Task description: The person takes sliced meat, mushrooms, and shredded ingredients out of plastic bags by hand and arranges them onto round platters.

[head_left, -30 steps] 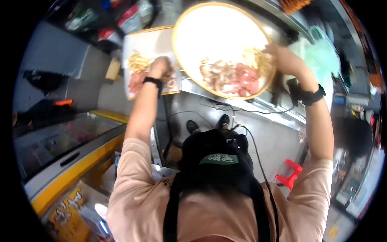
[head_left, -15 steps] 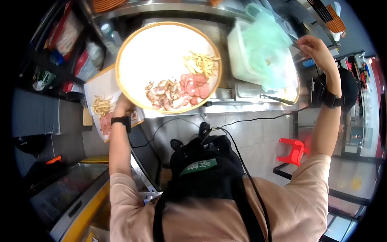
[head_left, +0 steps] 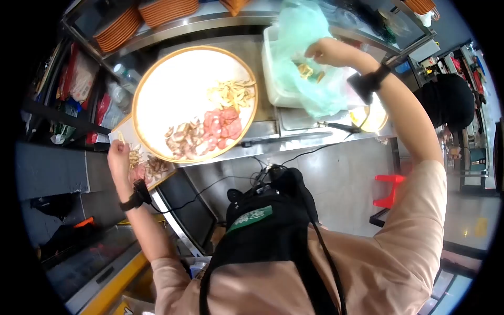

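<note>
My left hand (head_left: pixel 119 159) is over the smaller lined tray (head_left: pixel 122 129) at the left, fingers pinched, with a pale yellow strip (head_left: pixel 121 137) showing at the fingertips. Below it on that tray lie more strips, pink slices and sliced mushrooms (head_left: pixel 156 166). At the right, my right hand (head_left: pixel 332 52) has its fingers closed at the edge of a thin green plastic bag (head_left: pixel 299 32). The bag lies in a white tub (head_left: pixel 269 63), with yellowish pieces (head_left: pixel 305 70) showing inside. Between my hands, a big round tray (head_left: pixel 137 118) carries yellow strips (head_left: pixel 231 94), pink round slices (head_left: pixel 221 127) and sliced mushrooms (head_left: pixel 184 140).
Stacked orange-brown plates (head_left: pixel 118 29) stand on the metal shelf behind the counter. A capped bottle (head_left: pixel 126 76) is left of the round tray. A black-handled utensil (head_left: pixel 338 127) lies before the tub, beside a yellow-rimmed dish (head_left: pixel 374 119). Cables hang over the counter edge; a red stool (head_left: pixel 387 190) stands on the floor.
My right hand has come left and over to the green bag. My left hand has moved out from under the round tray's edge, leftward over the smaller tray. The view has shifted.
</note>
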The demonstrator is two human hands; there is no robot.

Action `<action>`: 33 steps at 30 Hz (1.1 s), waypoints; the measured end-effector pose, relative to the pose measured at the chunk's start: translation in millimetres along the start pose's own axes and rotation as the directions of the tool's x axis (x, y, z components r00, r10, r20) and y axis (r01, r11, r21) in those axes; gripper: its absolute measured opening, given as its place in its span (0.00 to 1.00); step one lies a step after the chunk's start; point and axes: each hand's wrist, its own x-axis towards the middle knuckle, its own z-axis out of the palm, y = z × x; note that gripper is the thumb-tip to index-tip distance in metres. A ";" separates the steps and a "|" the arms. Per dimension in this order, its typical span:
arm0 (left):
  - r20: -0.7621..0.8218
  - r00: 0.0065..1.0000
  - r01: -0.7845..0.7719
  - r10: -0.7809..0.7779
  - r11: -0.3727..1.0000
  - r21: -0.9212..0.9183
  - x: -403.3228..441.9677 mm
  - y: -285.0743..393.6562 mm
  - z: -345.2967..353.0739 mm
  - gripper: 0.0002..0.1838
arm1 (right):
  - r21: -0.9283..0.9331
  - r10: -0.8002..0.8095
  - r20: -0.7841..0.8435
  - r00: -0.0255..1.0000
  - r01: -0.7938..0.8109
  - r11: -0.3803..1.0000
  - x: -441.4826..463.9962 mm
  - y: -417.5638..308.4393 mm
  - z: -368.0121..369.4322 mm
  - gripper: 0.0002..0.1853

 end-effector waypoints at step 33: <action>-0.099 0.891 -0.446 0.444 0.812 -0.376 -209.5 458.8 115.4 0.11 | 0.394 -0.356 0.217 0.909 0.252 0.884 80.6 39.2 132.6 0.22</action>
